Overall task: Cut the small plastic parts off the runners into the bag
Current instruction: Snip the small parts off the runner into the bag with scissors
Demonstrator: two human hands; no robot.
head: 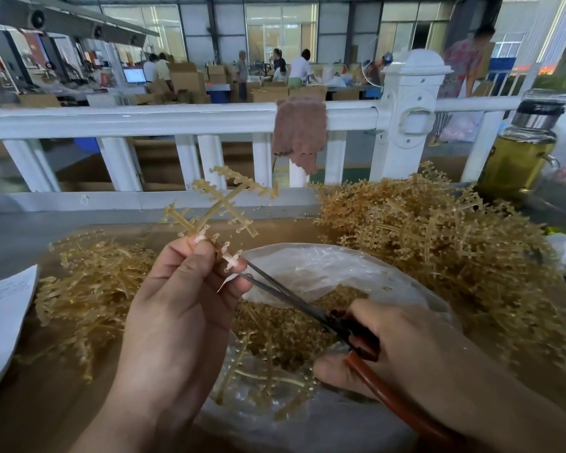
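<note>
Our left hand (pixel 177 299) is raised over the middle of the table (pixel 10 416), fingers curled, pinching a tan runner (pixel 224 204) by its lower end. Our right hand (pixel 383 348), lower and closer to the near edge, grips the scissors (pixel 285 295). Their blades are parted at the runner's lowest branch, above the open bag (pixel 324 266).

The scissors (pixel 311 310) handles hide inside the right hand (pixel 399 348) — blade tips blurred, perhaps touching the runner (pixel 223 204).
</note>
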